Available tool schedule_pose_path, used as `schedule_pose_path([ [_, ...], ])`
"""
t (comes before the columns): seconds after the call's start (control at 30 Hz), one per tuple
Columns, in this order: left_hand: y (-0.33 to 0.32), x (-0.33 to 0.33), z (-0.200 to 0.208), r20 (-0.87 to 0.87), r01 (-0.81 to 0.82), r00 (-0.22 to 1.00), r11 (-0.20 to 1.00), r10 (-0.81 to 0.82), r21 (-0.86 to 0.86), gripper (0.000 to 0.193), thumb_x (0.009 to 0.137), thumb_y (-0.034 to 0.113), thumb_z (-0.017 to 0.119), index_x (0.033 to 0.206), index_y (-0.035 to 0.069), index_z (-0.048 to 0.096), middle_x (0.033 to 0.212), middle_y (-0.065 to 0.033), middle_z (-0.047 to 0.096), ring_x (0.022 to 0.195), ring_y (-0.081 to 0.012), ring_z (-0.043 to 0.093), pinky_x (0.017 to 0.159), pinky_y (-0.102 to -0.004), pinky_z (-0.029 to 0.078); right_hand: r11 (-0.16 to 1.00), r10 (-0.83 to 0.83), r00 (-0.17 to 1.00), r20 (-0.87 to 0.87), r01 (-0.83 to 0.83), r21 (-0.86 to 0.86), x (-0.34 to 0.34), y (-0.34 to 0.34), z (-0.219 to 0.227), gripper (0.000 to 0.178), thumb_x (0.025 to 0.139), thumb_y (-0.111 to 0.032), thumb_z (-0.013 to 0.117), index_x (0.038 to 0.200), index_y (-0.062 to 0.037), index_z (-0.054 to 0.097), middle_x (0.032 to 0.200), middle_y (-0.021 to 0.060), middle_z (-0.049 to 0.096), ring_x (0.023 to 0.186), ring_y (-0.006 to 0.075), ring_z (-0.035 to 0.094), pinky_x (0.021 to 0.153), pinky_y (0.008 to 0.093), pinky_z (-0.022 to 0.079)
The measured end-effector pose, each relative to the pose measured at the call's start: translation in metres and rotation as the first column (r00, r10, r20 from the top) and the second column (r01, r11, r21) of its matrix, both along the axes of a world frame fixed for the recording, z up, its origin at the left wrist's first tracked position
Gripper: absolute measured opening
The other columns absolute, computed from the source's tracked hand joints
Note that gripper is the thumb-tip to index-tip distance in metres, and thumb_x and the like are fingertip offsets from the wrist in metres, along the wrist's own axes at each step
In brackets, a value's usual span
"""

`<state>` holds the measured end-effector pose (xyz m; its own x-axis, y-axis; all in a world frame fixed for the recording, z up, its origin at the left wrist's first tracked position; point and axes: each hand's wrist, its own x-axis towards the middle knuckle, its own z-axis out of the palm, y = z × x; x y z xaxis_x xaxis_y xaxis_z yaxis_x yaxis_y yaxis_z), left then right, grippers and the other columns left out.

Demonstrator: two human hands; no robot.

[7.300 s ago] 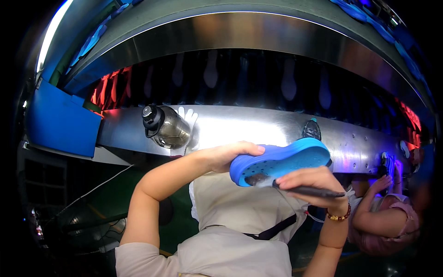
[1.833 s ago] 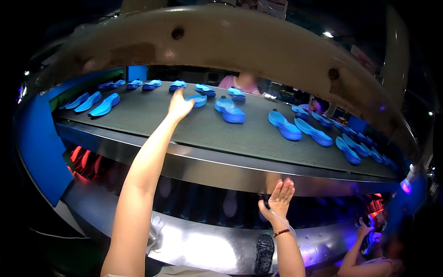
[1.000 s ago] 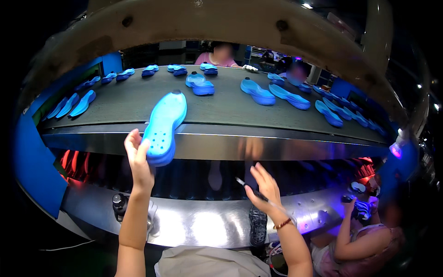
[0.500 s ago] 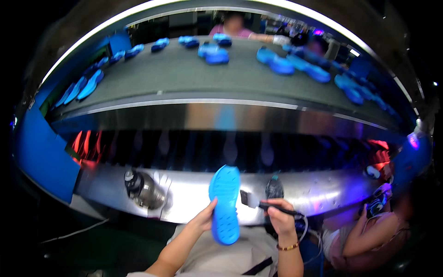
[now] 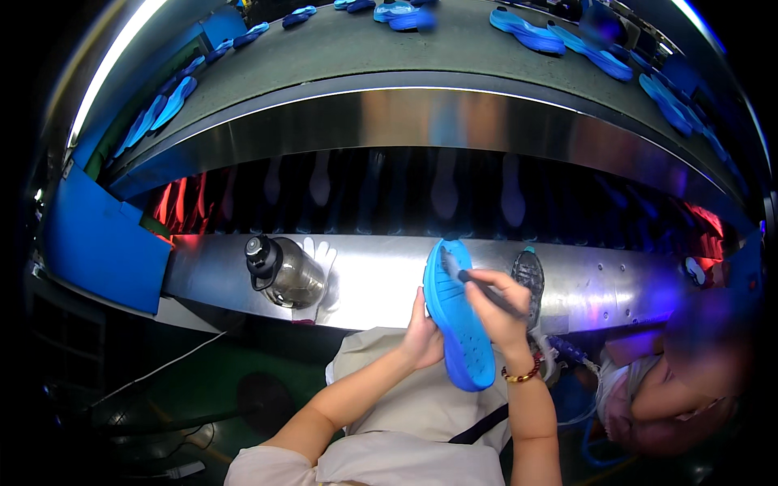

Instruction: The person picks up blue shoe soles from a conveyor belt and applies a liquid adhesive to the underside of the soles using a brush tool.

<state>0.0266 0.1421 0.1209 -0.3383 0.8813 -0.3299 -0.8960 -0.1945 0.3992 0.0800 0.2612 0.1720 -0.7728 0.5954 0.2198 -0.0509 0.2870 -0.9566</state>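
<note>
A bright blue shoe sole [image 5: 466, 332] is gripped along its left edge by my left hand [image 5: 423, 336], thumb at the side and fingers beneath. It tilts, with its top end leaning left and its grooved, dotted face toward me. My right hand [image 5: 501, 314] is closed round the dark handle of a flat brush [image 5: 464, 276]. The bristles lie over the upper part of the sole and seem to touch it; blur there hides the exact contact.
Beyond my hands runs a metal ledge [image 5: 381, 279] with a dark bottle [image 5: 293, 277], a white glove [image 5: 324, 257] and a dark sole-shaped piece [image 5: 528, 279]. Higher up, a grey conveyor belt [image 5: 324, 61] carries several blue soles [image 5: 527, 34]. A co-worker's arm [image 5: 668, 393] is at right.
The brush has moved from beside the sole onto its upper face. My left hand has tilted the sole. The whole view has shifted downward, so hands and ledge show differently.
</note>
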Motion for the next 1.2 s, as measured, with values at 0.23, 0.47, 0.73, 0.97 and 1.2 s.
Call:
schedule_pose_path([
  [0.23,-0.022,-0.045,-0.003,-0.292,-0.146,0.948,0.989,0.129,-0.038,0.084,0.080,0.069,0.006,0.128,0.007,0.035,0.118,-0.0151,0.048,0.106,-0.0270,0.049,0.093,-0.0422,0.038,0.816,0.418,0.901,0.117,-0.428,0.388,0.039,-0.019,0.014,0.016,0.065,-0.004,0.066,0.080,-0.0009,0.064,0.081,0.0132,0.064,0.078,0.0265,0.062,0.072,0.0320,0.048],
  [0.47,-0.021,-0.033,0.031,-0.126,0.231,0.972,0.914,-0.199,0.335,0.088,0.077,0.073,0.006,0.134,0.009,0.028,0.126,-0.0181,0.042,0.113,-0.0314,0.044,0.098,-0.0471,0.033,0.957,0.274,0.951,-0.144,-0.285,-0.061,0.031,0.014,0.051,0.016,0.072,0.002,0.061,0.089,0.0031,0.063,0.087,0.0138,0.064,0.077,0.0171,0.062,0.070,0.0246,0.048],
  [0.73,-0.012,-0.023,0.048,-0.219,-0.029,0.975,1.000,0.027,-0.004,0.082,0.080,0.069,0.012,0.131,0.009,0.033,0.126,-0.0132,0.044,0.111,-0.0266,0.047,0.095,-0.0427,0.037,0.844,0.523,0.831,-0.189,-0.536,-0.020,0.034,0.016,0.050,0.020,0.069,0.001,0.065,0.089,0.0013,0.064,0.090,0.0151,0.064,0.083,0.0218,0.062,0.077,0.0289,0.048],
  [0.97,-0.008,-0.034,0.054,-0.374,0.071,0.927,0.973,0.016,0.217,0.093,0.074,0.076,0.006,0.122,0.004,0.041,0.101,-0.0177,0.056,0.091,-0.0269,0.058,0.080,-0.0384,0.048,0.727,0.685,0.719,-0.116,-0.669,0.153,0.040,0.016,0.054,0.020,0.066,0.001,0.067,0.087,0.0012,0.065,0.089,0.0158,0.064,0.087,0.0227,0.062,0.079,0.0299,0.048],
  [1.2,-0.004,-0.041,0.068,-0.345,-0.165,0.908,0.960,0.238,0.227,0.100,0.071,0.077,-0.001,0.115,0.000,0.045,0.090,-0.0188,0.059,0.080,-0.0281,0.060,0.072,-0.0392,0.050,0.765,0.615,0.786,-0.061,-0.576,0.287,0.044,0.010,0.056,0.018,0.066,0.000,0.068,0.084,-0.0008,0.066,0.087,0.0119,0.066,0.084,0.0229,0.063,0.079,0.0318,0.048],
])
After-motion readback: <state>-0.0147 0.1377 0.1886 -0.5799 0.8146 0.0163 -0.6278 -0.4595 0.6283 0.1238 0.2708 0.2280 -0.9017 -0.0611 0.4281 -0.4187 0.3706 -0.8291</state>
